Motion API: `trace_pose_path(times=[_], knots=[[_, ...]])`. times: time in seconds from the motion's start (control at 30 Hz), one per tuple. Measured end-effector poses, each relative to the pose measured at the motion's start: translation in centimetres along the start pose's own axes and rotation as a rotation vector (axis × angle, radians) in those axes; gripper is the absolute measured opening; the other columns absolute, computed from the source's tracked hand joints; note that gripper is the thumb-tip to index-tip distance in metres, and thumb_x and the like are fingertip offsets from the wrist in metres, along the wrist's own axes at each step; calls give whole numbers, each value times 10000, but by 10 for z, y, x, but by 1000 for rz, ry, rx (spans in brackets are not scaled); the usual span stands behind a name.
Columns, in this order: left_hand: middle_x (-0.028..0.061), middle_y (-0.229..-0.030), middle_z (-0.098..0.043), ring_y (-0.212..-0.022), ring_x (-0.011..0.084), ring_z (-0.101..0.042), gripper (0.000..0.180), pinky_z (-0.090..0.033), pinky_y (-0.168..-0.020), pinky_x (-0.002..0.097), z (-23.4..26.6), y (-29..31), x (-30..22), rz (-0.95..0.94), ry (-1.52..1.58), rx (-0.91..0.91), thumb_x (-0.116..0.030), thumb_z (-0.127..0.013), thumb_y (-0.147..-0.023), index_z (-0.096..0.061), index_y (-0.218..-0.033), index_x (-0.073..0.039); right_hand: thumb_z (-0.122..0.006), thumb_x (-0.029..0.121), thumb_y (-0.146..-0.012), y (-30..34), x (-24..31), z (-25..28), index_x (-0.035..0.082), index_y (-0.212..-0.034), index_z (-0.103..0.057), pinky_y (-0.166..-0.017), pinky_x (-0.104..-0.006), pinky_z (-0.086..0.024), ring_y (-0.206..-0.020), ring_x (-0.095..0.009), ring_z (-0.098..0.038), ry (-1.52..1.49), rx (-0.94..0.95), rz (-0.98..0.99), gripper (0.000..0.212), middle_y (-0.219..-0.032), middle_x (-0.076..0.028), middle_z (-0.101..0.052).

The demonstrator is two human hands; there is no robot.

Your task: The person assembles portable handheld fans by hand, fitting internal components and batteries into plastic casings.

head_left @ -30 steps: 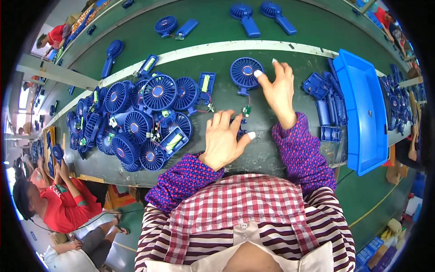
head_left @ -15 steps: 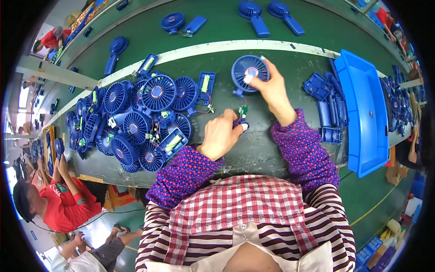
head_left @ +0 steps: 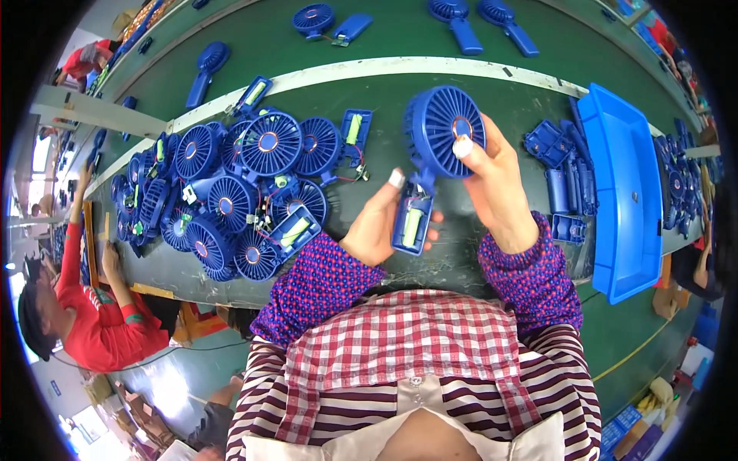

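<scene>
My right hand (head_left: 501,184) grips a blue fan head (head_left: 430,131) by its rim, thumb on the front grille near the hub. Below it, my left hand (head_left: 372,229) is closed around an open blue handle shell (head_left: 400,235) with a light-green battery cell (head_left: 413,224) inside. The left fingertips show past the shell's right side. Handle and head meet at the fan's neck; whether they are fastened together I cannot tell. Left of my hands lies a heap of blue fans (head_left: 229,203), several with open handles. A separate open handle with a battery (head_left: 354,128) lies beside the heap.
At the right, blue handle covers (head_left: 565,184) lie beside a blue plastic tray (head_left: 626,253). A pale strip (head_left: 323,77) crosses the green bench; beyond it lie several fans (head_left: 453,23). A person in red (head_left: 108,330) sits at the left.
My left hand has turned and now shows the handle shell with its battery facing up. The right hand has tilted the fan head and brought it nearer, above the handle.
</scene>
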State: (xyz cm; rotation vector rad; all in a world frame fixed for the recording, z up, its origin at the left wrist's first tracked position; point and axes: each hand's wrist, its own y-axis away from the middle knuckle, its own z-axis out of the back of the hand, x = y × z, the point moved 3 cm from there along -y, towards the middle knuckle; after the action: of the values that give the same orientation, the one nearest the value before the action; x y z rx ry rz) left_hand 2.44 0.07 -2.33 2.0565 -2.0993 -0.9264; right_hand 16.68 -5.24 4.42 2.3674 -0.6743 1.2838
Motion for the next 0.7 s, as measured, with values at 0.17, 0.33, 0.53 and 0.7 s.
trace_pose_path(times=[0.17, 0.33, 0.53, 0.7], knots=[[130, -873, -618, -664, 219, -626, 323, -526, -599, 332, 6, 3, -14, -163, -241, -231, -251, -518, -866, -493, -1084, -14, -701, 66, -727, 10, -7, -4, -28, -1270, -397, -926, -310, -406, -1035, -156, -524, 15, 72, -39, 630, -1134, -78, -544], [110, -886, -621, -640, 158, -602, 338, -493, -569, 272, -7, 13, -22, -345, -476, -304, -27, -570, -783, -481, -1109, -14, -719, 47, -695, -11, -10, 15, -24, -1261, -416, -894, -289, -427, -984, -148, -548, 209, -50, 79, 647, -1100, -88, -562], [95, -870, -623, -649, 146, -597, 311, -479, -585, 260, -8, 14, -18, -347, -591, -204, -63, -565, -795, -497, -1094, -12, -747, 120, -688, -19, -23, 3, -13, -1273, -411, -929, -276, -390, -1038, -138, -511, 459, 113, 135, 688, -1139, -71, -542], [99, -853, -622, -677, 154, -607, 262, -474, -612, 260, -10, 17, -25, -416, -522, -178, -163, -523, -844, -529, -1047, 2, -746, 127, -694, -27, -30, 11, -13, -1268, -415, -937, -282, -386, -1048, -144, -510, 407, 130, 117, 677, -1140, -74, -543]])
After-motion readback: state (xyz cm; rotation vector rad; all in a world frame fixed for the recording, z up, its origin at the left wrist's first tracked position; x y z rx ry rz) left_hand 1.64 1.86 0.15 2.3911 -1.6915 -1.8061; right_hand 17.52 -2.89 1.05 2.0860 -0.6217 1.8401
